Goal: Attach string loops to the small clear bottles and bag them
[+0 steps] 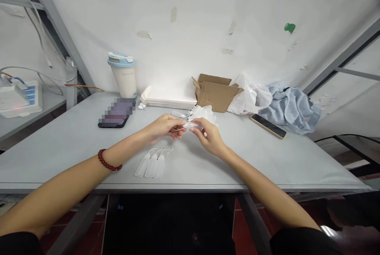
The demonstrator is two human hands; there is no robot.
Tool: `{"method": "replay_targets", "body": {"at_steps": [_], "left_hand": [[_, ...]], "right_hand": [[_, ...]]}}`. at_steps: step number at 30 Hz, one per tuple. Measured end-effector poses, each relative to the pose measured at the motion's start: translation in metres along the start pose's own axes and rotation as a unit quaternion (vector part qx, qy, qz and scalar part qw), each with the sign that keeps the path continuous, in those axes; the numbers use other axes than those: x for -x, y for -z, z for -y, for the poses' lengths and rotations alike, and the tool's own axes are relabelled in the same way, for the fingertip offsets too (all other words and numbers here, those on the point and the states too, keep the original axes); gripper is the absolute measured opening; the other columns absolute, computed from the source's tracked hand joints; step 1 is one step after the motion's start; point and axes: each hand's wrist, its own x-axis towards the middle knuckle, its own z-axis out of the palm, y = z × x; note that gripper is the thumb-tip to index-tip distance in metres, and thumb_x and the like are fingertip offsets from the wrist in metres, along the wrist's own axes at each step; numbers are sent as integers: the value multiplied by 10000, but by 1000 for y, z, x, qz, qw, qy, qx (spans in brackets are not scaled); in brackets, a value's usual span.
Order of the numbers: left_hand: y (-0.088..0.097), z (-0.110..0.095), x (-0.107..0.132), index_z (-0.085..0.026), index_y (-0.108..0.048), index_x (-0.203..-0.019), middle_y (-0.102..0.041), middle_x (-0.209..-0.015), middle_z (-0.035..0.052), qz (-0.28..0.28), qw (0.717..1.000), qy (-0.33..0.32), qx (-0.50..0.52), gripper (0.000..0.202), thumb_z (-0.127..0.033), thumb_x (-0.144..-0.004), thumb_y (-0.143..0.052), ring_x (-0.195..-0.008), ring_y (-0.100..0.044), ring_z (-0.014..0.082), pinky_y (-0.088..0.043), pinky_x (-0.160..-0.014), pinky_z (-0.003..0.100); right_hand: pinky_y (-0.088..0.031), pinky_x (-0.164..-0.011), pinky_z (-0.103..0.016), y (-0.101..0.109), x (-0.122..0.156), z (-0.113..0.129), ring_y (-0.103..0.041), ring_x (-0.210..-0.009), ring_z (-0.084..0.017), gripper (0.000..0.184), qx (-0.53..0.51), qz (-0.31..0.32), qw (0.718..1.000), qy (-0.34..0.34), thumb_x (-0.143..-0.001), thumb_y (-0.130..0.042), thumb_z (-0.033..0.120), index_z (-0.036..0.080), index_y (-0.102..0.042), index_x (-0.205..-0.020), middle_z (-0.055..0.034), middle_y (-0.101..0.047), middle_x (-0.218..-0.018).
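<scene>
White wall (192,17) at the back, grey table (267,160) in front of me. Far edge, right end: crumpled light-blue cloth (292,106), then cardboard box (215,94), flaps up, with white plastic bag (247,94) between the two. White tray (169,96) sits just left of the box, and a cream cup (123,77) with blue lid stands upright left of that. My hands are mid-table, close together, both clamped on the same piece: left hand (166,126) pinches the white corded end, right hand (212,136) pinches the clear body. Pile of clear pieces (210,112) is right behind my fingers, in front of the box; exact count unreadable. Dark phone (114,118) lies near the cup, second phone (268,125) lies face up just in front of the cloth. Red bead bracelet (108,160) on my left wrist. Three corded pieces (152,166) lie side by side near the front edge, cords pointing away from me. Held clear piece (195,125) is roughly level between my fingertips.
</scene>
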Motion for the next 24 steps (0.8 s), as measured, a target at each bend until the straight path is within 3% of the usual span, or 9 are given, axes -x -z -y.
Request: {"method": "replay_targets", "body": {"at_steps": [3, 6, 12, 17, 20, 24], "left_hand": [[0, 1, -1, -121, -665, -662, -618, -655, 39, 6, 1000, -6, -4, 290, -387, -776, -644, -596, -567, 124, -452, -596, 261], [0, -1, 0, -126, -668, -638, -636, -656, 40, 21, 999, -27, -31, 287, -376, -776, -641, -595, -566, 120, -460, -631, 265], [-4, -4, 5, -131, -690, -640, -680, -691, 58, 6, 990, -63, -122, 284, -374, -775, -631, -659, -585, 142, -465, -656, 265], [-9, -4, 8, -136, -698, -663, -680, -678, 41, -29, 967, -111, -227, 273, -348, -796, -590, -656, -574, 138, -433, -636, 247], [-11, -2, 8, -135, -690, -664, -660, -654, 26, -38, 956, -128, -262, 265, -330, -798, -570, -631, -552, 129, -400, -593, 233], [-10, 0, 6, -137, -682, -659, -618, -611, 6, -37, 947, -138, -288, 285, -344, -803, -551, -566, -496, 107, -359, -541, 224]], "right_hand": [[-414, -598, -255, 0, 2, -2, -537, -689, -140, 237, 56, -1, 996, 71, -922, -460, 342, 160, -583, -1010, -69, -620, -826], [-399, -607, -251, 3, 2, -1, -521, -658, -132, 254, 45, 10, 997, 62, -926, -452, 341, 147, -610, -968, -44, -598, -749], [-318, -546, -237, 5, -2, 8, -399, -559, -89, 350, -102, 51, 988, -100, -885, -459, 444, 153, -579, -732, 20, -465, -610], [-177, -451, -230, 5, -6, 8, -217, -463, -55, 473, -267, 79, 927, -249, -761, -563, 574, 195, -364, -561, 72, -252, -523], [-124, -441, -225, 4, -7, 6, -170, -462, -50, 494, -315, 99, 902, -278, -714, -603, 598, 198, -357, -559, 81, -226, -516], [-141, -438, -225, 2, -7, 4, -181, -455, -48, 500, -298, 98, 910, -272, -740, -574, 609, 198, -354, -562, 79, -237, -518]]}}
